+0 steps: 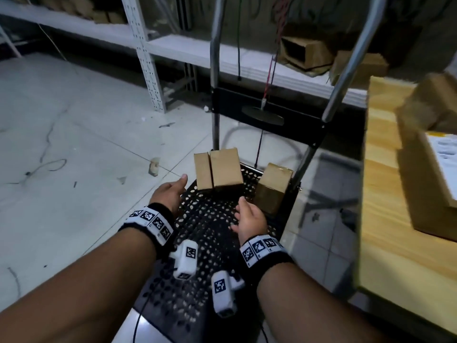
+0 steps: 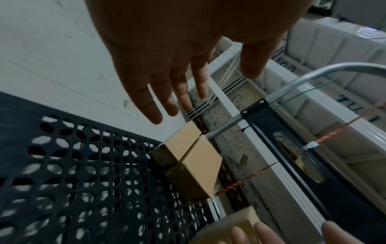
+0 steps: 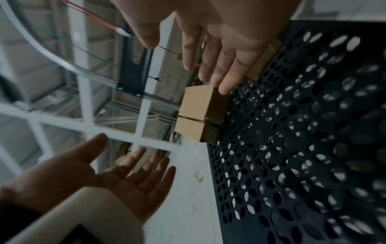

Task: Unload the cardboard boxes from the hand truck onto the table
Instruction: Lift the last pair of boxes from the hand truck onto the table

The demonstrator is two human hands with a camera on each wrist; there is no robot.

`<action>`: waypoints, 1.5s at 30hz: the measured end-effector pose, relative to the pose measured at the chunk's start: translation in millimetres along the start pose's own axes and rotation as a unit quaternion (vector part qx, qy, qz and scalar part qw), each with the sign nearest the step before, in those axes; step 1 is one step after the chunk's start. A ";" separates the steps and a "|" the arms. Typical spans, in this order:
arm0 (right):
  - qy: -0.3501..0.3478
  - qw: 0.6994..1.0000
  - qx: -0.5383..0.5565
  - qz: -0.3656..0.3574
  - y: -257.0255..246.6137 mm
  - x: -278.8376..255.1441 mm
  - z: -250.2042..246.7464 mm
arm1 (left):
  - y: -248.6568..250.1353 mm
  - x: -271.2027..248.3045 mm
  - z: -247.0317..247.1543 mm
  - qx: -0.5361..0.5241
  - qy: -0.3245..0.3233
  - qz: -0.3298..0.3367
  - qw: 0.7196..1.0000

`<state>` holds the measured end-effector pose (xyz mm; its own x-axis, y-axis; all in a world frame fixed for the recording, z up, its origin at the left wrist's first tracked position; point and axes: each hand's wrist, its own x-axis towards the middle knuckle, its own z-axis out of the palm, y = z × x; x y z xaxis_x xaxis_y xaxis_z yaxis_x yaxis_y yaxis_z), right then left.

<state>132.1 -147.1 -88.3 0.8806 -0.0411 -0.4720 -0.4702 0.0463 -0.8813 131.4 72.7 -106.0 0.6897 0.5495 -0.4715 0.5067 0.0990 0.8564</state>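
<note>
Head view showed left hand (image 1: 170, 194) and right hand (image 1: 251, 220) (both empty, fingers spread) flanking the twelve-o'clock paired boxes (image 1: 218, 171), apparently to clamp them.

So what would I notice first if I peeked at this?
Probably the two bare hands, left hand and right hand, reaching out open over the black holey cart deck. Just beyond them stand three small cardboard boxes, and more boxes already sit on the wooden table at right.

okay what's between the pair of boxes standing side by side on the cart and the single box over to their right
Only bare perforated cart deck separates the pair of boxes from the single box; the head view shows it.
</note>
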 end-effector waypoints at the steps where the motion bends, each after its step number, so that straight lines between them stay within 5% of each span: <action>1: 0.016 1.000 0.006 0.005 3.9 10.2 7.1 | -10.4 23.8 1.9 0.007 0.000 -0.008 1.000; 8: 0.075 0.989 -0.125 -0.037 21.0 50.5 53.4 | 0.5 39.7 25.2 0.058 -0.009 -0.045 0.997; 12: 0.034 0.979 -0.196 -0.037 1.5 76.3 75.9 | 0.1 75.0 22.9 -0.031 -0.038 -0.056 0.997; 18: 0.063 0.970 -0.226 -0.060 -41.0 121.3 76.0 | 3.4 89.9 23.3 -0.066 -0.053 -0.069 0.994; 27: 0.019 0.943 -0.325 0.069 -66.9 150.8 80.9 | -29.6 140.8 65.3 -0.132 -0.146 -0.114 0.974; 34: 0.006 0.924 -0.371 0.094 -44.0 143.7 79.6 | -8.6 93.2 48.5 -0.022 -0.042 -0.082 0.995; 45: 0.046 0.970 -0.230 0.072 -22.7 82.1 91.9 | -23.8 47.0 -3.7 0.088 -0.010 -0.029 0.996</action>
<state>220.5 -59.8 -105.0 0.8053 -0.1576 -0.5715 -0.5825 -0.3901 -0.7131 149.8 99.2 -147.7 0.6657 0.5308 -0.5245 0.6274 -0.0176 0.7785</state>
